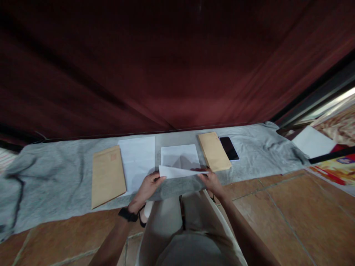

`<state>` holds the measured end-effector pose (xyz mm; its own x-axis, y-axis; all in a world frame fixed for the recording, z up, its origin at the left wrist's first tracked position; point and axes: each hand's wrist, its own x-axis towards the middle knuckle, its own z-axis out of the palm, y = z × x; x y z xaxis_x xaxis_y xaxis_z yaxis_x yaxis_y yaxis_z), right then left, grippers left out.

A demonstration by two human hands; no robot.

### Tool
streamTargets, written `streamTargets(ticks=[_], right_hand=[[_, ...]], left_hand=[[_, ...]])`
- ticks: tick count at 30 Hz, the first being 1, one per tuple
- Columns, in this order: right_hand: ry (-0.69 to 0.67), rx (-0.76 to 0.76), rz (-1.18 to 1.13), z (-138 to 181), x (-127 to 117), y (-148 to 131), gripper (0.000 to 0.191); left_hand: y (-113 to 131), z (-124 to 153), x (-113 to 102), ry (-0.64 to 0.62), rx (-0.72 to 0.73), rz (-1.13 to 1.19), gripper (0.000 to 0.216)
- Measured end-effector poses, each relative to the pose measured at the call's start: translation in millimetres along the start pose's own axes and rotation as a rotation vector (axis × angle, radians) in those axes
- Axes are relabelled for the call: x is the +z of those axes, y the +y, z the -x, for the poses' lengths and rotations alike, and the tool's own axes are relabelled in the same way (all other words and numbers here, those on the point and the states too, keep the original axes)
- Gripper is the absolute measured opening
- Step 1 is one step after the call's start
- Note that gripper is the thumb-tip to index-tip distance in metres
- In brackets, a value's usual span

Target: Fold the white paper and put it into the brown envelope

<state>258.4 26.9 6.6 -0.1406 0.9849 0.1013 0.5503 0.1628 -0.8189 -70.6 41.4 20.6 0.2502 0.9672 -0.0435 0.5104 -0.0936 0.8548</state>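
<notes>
A white sheet of paper point(179, 154) lies in front of me, its near part folded up into a raised flap. My left hand point(149, 185) pinches the flap's left corner between thumb and fingers. At the right end, my right hand point(211, 181) grips the same edge. Left of it is a larger white paper point(138, 159), flat on the cloth and partly under a brown envelope point(108, 175). To the right, close to my right hand, rests a stack of brown envelopes point(215, 150).
A grey cloth point(66, 173) covers the long low surface. Beside the right envelopes lies a dark-screened phone point(229, 148). A dark red curtain point(177, 74) hangs behind. Tiled floor point(277, 210) runs along the front, and a colourful printed bag point(337, 170) is at far right.
</notes>
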Motion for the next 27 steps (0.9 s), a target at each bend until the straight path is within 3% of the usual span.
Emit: streamTargets(ticks=[3, 6, 8, 13, 20, 27], right_hand=[[0.193, 0.174, 0.060, -9, 15, -2, 0.029], [0.309, 0.235, 0.113, -15, 31, -4, 0.031], [0.375, 0.246, 0.137, -19, 39, -5, 0.029], [0.455, 0.259, 0.176, -27, 47, -6, 0.027], [0.437, 0.286, 0.205, -31, 45, -7, 0.023], [0.515, 0.204, 0.349, -39, 50, -11, 0.022]], left_hand=[[7, -6, 11, 0.199, -0.112, -0.006, 0.035], [14, -14, 20, 0.371, -0.146, -0.079, 0.037], [18, -20, 24, 0.416, -0.183, -0.123, 0.035], [19, -33, 23, 0.436, -0.246, -0.177, 0.028], [13, -46, 18, 0.370, -0.285, -0.196, 0.027], [17, -51, 22, 0.379, -0.383, -0.313, 0.018]])
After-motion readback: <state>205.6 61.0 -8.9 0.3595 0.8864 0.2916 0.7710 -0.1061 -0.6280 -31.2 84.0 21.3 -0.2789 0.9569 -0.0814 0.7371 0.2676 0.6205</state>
